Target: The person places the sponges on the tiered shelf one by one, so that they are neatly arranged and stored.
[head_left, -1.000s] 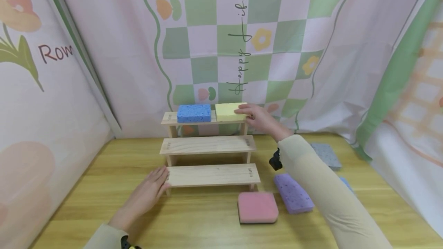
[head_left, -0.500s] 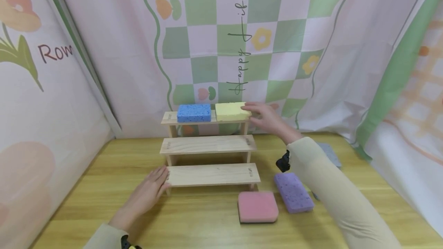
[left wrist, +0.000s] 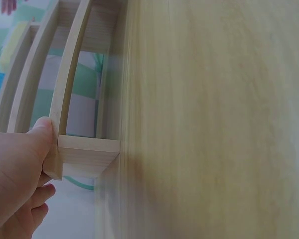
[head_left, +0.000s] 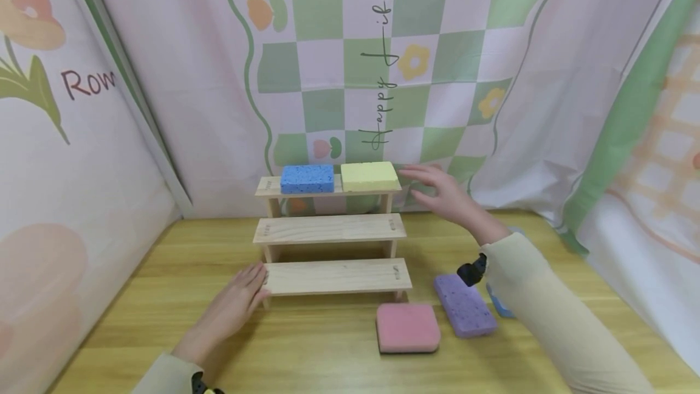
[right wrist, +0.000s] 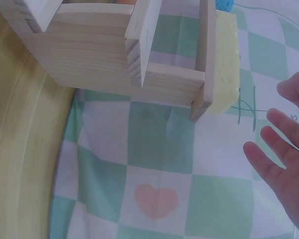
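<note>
A three-tier wooden shelf [head_left: 328, 230] stands on the table in the head view. Its top tier bears a speckled blue sponge [head_left: 307, 179] on the left and a pale yellow sponge [head_left: 369, 176] on the right. My left hand [head_left: 235, 298] grips the left end of the lowest tier; in the left wrist view the thumb [left wrist: 42, 130] lies on the board's front edge, other fingers curled beyond it. Just right of the yellow sponge, my right hand [head_left: 444, 194] hovers with spread fingers and holds nothing. The right wrist view shows a gap between those fingers [right wrist: 261, 160] and the yellow sponge.
A pink sponge [head_left: 408, 328] with a dark underside lies in front of the shelf's right end. Beside it is a purple sponge [head_left: 465, 306]. Another blue item [head_left: 499, 303] shows partly from under the right sleeve. A checkered curtain [head_left: 372, 65] hangs close behind the shelf.
My right hand has let go of the yellow sponge and drawn away to the right. The yellow sponge stays on the top tier. My left hand keeps its place.
</note>
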The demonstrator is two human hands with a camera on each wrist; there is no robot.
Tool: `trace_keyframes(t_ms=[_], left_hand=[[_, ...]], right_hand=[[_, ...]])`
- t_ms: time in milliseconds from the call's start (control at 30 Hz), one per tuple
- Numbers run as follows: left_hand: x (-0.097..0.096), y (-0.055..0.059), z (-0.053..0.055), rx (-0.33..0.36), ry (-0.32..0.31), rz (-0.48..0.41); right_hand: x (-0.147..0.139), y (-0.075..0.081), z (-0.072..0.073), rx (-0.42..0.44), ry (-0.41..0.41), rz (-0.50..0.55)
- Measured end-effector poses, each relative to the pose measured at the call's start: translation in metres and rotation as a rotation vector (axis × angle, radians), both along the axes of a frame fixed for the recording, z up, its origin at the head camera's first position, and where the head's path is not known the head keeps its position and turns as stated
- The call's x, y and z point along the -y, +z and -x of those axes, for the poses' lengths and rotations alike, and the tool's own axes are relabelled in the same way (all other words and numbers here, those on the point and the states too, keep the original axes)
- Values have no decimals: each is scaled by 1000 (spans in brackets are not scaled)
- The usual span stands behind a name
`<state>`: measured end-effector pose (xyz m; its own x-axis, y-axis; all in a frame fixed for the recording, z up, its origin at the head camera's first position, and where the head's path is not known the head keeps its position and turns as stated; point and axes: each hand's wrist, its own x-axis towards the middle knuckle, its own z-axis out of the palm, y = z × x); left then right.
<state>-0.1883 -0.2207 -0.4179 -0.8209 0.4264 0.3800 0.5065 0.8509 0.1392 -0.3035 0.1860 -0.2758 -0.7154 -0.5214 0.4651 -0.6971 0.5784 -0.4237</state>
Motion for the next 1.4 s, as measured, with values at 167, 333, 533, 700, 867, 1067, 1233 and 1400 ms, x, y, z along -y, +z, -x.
trace_keyframes(t_ms=[167, 333, 533, 700, 867, 1067, 1233, 1400], left_hand=[[0, 0, 0, -14, -2, 8], [0, 0, -1, -15, -2, 5], [0, 0, -1, -21, -6, 11], [-1, 1, -1, -12, -7, 9], [-1, 1, 0, -19, -11, 1], [-1, 1, 0, -21, -4, -2], [-1, 1, -1, -22, -9, -21], [-1, 1, 0, -53, -28, -24]], right_hand=[[-11, -1, -8, -21, -11, -15], [-22, -5, -16, -12, -1, 7], [-34, -14, -27, -31, 1, 33], [-46, -21, -36, -59, -28, 45], [-58, -27, -43, -50, -75, 47], [-73, -36, -49, -94, -96, 44], [-86, -42, -51, -62, -122, 48], [-100, -48, -52, -22, -146, 66]])
